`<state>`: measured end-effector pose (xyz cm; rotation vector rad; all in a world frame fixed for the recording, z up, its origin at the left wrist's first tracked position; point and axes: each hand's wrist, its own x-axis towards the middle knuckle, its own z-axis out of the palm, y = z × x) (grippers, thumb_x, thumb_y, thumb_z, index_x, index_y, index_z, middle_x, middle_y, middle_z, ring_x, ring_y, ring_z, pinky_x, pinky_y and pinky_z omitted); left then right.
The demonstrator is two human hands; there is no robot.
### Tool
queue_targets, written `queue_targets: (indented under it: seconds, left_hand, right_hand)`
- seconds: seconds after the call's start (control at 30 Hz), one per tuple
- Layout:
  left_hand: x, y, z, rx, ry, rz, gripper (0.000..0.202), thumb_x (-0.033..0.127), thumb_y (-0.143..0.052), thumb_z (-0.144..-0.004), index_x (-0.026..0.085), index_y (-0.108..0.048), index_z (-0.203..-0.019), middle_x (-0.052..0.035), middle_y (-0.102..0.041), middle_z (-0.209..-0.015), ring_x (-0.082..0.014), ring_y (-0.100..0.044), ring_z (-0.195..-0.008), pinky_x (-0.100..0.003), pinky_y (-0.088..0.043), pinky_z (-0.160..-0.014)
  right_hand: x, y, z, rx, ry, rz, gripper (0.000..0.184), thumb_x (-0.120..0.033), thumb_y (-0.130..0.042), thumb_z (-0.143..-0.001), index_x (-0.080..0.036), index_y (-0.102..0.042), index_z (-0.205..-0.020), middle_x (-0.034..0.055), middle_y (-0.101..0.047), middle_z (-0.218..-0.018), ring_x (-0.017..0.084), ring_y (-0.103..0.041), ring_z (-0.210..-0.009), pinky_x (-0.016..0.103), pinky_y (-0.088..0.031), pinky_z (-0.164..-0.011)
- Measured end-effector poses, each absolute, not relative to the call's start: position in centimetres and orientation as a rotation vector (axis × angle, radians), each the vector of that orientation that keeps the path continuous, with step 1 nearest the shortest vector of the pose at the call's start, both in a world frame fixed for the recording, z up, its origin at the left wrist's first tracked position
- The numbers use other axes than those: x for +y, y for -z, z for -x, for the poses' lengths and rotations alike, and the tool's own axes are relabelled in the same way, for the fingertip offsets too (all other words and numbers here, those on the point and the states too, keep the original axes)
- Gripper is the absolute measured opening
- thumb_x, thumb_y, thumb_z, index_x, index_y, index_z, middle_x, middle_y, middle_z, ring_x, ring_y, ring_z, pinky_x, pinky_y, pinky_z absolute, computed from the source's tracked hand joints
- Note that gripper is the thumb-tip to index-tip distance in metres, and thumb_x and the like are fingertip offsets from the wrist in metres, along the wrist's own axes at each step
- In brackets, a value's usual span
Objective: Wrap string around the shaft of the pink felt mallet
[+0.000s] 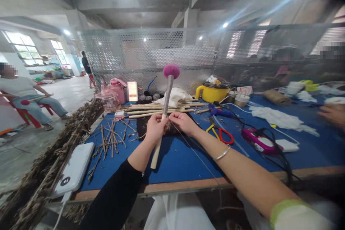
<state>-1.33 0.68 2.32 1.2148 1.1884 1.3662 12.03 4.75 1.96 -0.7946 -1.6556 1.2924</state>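
Head view: the left hand (157, 128) has its grip closed around a pink-headed stick (168, 95), tilted above the blue bench (176, 170); the right hand (183, 123) pinches a thin strand (195, 153) beside it, which slants toward the wooden front edge (188, 186). Behind stand a yellow pot (214, 95), white material (212, 79) on top, contents hidden, and a pink container (118, 91). Bare blue surface separates the stick's lower end from that edge.

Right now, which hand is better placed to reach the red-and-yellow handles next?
Probably the right hand: it is nearer the handles, while the left hand grips the stick.
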Motion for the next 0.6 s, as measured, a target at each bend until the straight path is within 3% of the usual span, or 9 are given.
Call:
queue_targets:
  seconds: [0.13, 0.3, 0.47, 0.6]
  left_hand:
    - [1.0, -2.0, 1.3, 1.101, -1.405, -1.192, 0.025, 0.031, -0.063, -0.069, 0.015, -0.047, -0.079, 0.0087, -0.044, -0.041, -0.0037, -0.036, -0.031, -0.015, -0.026, -0.033]
    - [1.4, -1.6, 1.5, 1.062, -1.417, -1.193, 0.026, 0.031, -0.063, -0.068, 0.015, -0.045, -0.078, 0.0089, -0.044, -0.040, -0.0036, -0.035, -0.030, -0.016, -0.026, -0.032]
    - [1.7, -1.9, 2.3, 1.027, -1.450, -1.176, 0.024, 0.030, -0.063, -0.067, 0.015, -0.046, -0.075, 0.0084, -0.043, -0.042, -0.0031, -0.036, -0.032, -0.016, -0.027, -0.032]
    - [1.9, -2.1, 2.7, 1.046, -1.452, -1.128, 0.027, 0.030, -0.066, -0.065, 0.014, -0.047, -0.075, 0.0085, -0.042, -0.044, -0.0030, -0.038, -0.034, -0.014, -0.028, -0.033]
  right_hand:
    - [6.1, -1.6, -13.5, -1.728, -1.396, 0.816, 0.030, -0.044, -0.062, -0.068, -0.016, -0.051, -0.067, -0.0102, -0.033, -0.040, 0.004, -0.022, -0.034, 0.019, -0.015, -0.036]
    - [5.6, 0.9, -12.5, -1.547, -1.439, 0.786, 0.031, -0.045, -0.063, -0.067, -0.017, -0.050, -0.067, -0.0105, -0.030, -0.039, 0.005, -0.019, -0.033, 0.020, -0.012, -0.034]
    - [2.7, 2.2, -9.2, -1.405, -1.381, 0.840, 0.027, -0.045, -0.054, -0.073, -0.018, -0.050, -0.069, -0.0088, -0.034, -0.041, 0.006, -0.020, -0.034, 0.021, -0.015, -0.035]
    - [3.7, 1.2, -10.1, -1.486, -1.127, 0.925, 0.025, -0.041, -0.054, -0.073, -0.017, -0.053, -0.066, -0.0065, -0.039, -0.045, 0.007, -0.030, -0.040, 0.022, -0.025, -0.042]
